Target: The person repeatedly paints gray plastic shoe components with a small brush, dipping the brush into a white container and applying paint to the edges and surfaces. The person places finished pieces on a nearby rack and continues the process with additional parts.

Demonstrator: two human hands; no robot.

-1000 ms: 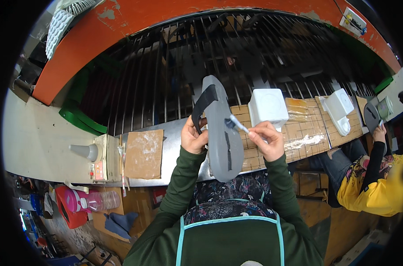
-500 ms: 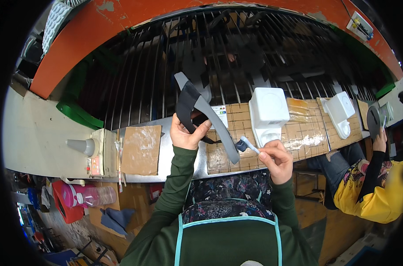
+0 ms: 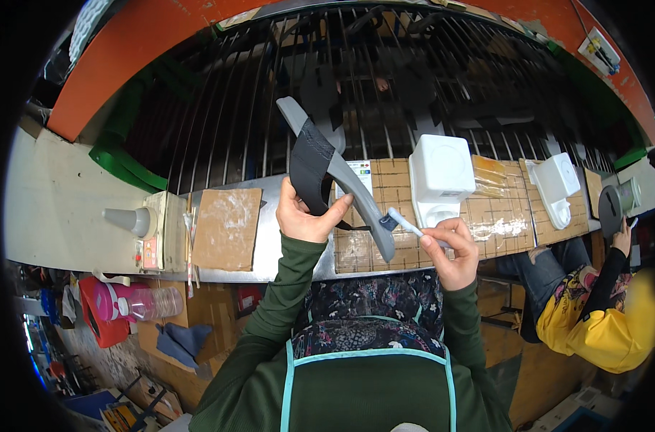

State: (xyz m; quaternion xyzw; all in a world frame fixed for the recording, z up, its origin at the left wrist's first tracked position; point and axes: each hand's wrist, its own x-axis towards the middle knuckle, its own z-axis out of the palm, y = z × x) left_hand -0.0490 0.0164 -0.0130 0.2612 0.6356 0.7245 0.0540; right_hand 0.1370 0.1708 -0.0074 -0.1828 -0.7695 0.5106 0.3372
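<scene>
My left hand [image 3: 306, 218] is closed around a sandal [image 3: 358, 189] with a grey sole and a wide black strap, held on edge above the bench. The sole slants from upper left to lower right. In my right hand [image 3: 453, 258], thumb and fingers pinch a slim, pale brush-like stick [image 3: 408, 224]. Its thicker tip is at the lower part of the sole, beside a small dark blue patch; whether it touches is hard to tell. Behind my right hand stands a white dispenser bottle [image 3: 443, 167] upside down on its white base.
Cardboard [image 3: 493, 230] covers the bench, with a second white dispenser [image 3: 558, 189] farther right. At left are a brown cardboard sheet [image 3: 227, 230] and a box with a grey cone [image 3: 129, 220]. A barred rack [image 3: 248, 122] carries more sandals. A co-worker in yellow [image 3: 586, 317] sits at right.
The sandal has turned, showing more of its strap's outer face and the edge of its sole. The stick's tip has shifted slightly upward against the sole. Both hands keep their holds.
</scene>
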